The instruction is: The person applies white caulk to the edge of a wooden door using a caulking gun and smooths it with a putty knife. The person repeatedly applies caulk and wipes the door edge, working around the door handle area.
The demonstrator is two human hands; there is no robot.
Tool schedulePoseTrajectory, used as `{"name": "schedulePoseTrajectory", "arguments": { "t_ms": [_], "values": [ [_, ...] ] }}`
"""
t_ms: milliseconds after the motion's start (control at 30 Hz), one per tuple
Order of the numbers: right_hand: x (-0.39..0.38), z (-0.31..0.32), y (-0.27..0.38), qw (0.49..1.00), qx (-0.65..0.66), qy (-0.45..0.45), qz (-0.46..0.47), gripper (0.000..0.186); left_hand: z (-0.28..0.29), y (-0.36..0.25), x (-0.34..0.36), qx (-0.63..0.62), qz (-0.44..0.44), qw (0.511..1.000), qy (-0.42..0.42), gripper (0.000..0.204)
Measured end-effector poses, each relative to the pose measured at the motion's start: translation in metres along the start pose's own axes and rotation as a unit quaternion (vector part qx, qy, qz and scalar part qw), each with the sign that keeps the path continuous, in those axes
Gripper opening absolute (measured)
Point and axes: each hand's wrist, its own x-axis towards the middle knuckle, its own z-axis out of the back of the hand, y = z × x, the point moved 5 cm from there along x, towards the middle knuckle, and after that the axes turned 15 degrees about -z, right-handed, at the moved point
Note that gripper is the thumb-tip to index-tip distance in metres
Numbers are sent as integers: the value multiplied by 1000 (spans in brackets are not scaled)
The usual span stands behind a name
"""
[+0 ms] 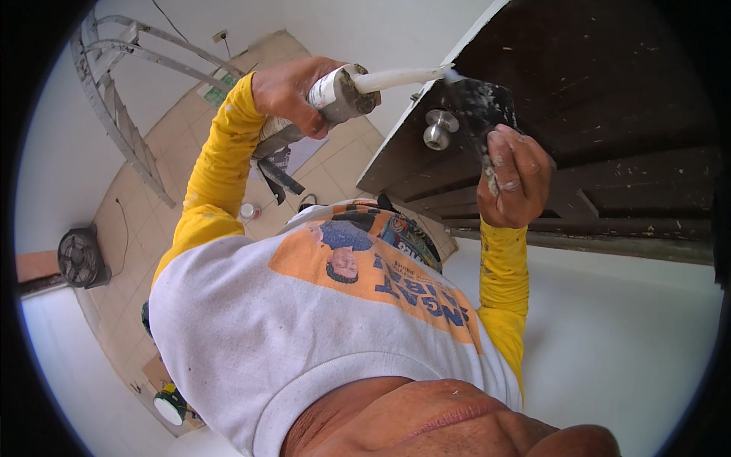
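Note:
My left hand point(293, 93) is wrapped round the tube of a caulking gun point(276, 175), whose grip and trigger hang below my wrist. Its long white nozzle point(403, 78) points right, with the tip at the edge of a dark brown door point(609, 84). In my right hand point(519, 177) is a dark, flat putty knife point(487, 103), pinched between thumb and fingers. White paste smears its blade, which lies close to the nozzle tip; whether they touch I cannot tell. A round metal doorknob point(438, 131) sits between my two hands, just below the nozzle.
An aluminium stepladder point(114, 114) stands at the far left on the tiled floor point(327, 183). Farther down the left side is a black fan point(80, 257) with a cord. A small round container point(248, 211) and printed sheets lie on the tiles. White walls surround the door.

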Motion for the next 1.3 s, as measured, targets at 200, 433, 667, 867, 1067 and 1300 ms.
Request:
{"name": "schedulePoseTrajectory", "arguments": {
  "t_ms": [200, 433, 667, 867, 1067, 1300],
  "values": [
    [-2, 20, -11, 995, -87, 16, 39, 37, 12, 20, -19, 48, 28, 998, -18, 72],
    [-45, 18, -34, 953, -223, 201, -28, 47, 21, 57, -57, -75, 25, 994, -80, 82],
    [-52, -22, -42, 928, -229, 286, -74, 40, 24, 87, -75, -80, 65, 992, -71, 62],
    [-35, -42, -52, 923, -236, 291, -83, 26, 21, 91, -76, -89, 51, 990, -95, 69],
    [-22, -53, -58, 904, -237, 339, -106, 28, 28, 118, -92, -95, 43, 986, -128, 86],
    [-12, -61, -63, 897, -235, 356, -114, 20, 32, 121, -97, -100, 28, 988, -116, 77]
  ]
}}
